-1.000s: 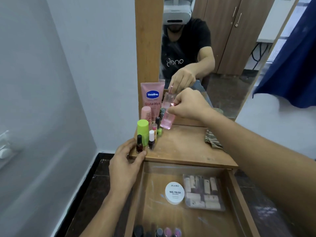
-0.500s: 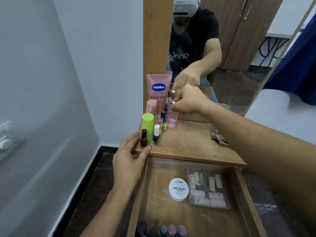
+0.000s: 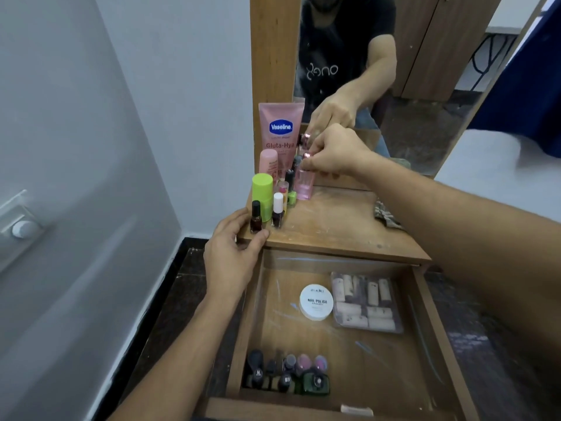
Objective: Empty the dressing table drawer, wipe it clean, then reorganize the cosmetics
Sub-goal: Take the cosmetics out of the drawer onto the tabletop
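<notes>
A clear pink perfume bottle (image 3: 304,186) stands on the dressing table top (image 3: 334,226) near the mirror, and my right hand (image 3: 332,154) grips its cap from above. My left hand (image 3: 232,255) rests open on the table's front left corner, fingers beside a dark nail polish bottle (image 3: 256,217). Behind stand a green-capped stick (image 3: 262,196), a white-capped polish (image 3: 277,210) and a pink Vaseline tube (image 3: 280,133). The open drawer (image 3: 249,326) holds a white nail polish remover jar (image 3: 316,302), a clear box of false nails (image 3: 365,302) and several polish bottles (image 3: 287,373) at its front.
A mirror (image 3: 394,71) stands behind the table top and reflects a person and my hand. A patterned cloth (image 3: 387,215) lies at the table's right edge. A grey wall with a switch (image 3: 21,227) is on the left. Dark floor surrounds the table.
My right hand has lowered the pink perfume bottle from the air onto the table top beside the other cosmetics. My left hand has stayed at the front corner.
</notes>
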Demonstrator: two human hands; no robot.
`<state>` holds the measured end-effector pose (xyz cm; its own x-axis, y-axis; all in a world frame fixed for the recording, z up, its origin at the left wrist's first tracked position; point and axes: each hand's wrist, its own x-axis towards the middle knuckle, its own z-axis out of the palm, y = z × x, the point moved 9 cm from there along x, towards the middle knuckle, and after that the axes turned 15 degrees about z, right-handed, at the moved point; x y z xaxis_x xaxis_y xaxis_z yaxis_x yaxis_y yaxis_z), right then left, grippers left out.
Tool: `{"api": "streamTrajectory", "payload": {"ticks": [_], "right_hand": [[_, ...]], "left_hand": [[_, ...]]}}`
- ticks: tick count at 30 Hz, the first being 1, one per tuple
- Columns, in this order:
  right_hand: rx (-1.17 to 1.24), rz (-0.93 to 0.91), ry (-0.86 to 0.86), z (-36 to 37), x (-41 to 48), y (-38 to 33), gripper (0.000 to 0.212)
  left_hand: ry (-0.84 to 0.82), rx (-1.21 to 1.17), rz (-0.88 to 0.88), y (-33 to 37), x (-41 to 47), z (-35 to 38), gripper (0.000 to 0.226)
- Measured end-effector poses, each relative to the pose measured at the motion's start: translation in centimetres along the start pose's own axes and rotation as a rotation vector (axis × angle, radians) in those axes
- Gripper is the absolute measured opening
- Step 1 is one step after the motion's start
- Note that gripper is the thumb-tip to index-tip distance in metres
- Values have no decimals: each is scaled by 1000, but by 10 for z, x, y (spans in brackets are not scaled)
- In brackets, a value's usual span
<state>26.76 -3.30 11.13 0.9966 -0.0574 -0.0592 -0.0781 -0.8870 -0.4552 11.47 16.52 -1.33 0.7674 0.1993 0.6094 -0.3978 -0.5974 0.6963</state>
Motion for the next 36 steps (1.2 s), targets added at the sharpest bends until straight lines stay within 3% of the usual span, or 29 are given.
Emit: {"api": "streamTrajectory", "payload": {"ticks": [5, 9, 12, 15, 17, 29, 36], "right_hand": [[29, 33, -12, -8, -18, 5, 17], [173, -51, 55, -17, -80, 26, 11], [84, -199, -195, 35, -150, 53, 4], [-45, -304, -462, 89, -210, 86, 21], [-84, -326, -528, 110, -228, 104, 28], [-135, -519, -468, 134, -243, 106, 20], [174, -445, -377, 100, -230, 102, 13]], "left_hand": [[-21, 25, 20, -3, 2, 1, 45], [-27, 41, 5, -4, 2, 1, 46], [-20, 41, -9, -4, 2, 1, 46], [-28, 35, -28, -4, 2, 1, 47], [-32, 31, -36, -4, 2, 1, 47], [-45, 22, -51, 0, 0, 1, 50], [-29, 31, -53, 1, 1, 1, 50]]}}
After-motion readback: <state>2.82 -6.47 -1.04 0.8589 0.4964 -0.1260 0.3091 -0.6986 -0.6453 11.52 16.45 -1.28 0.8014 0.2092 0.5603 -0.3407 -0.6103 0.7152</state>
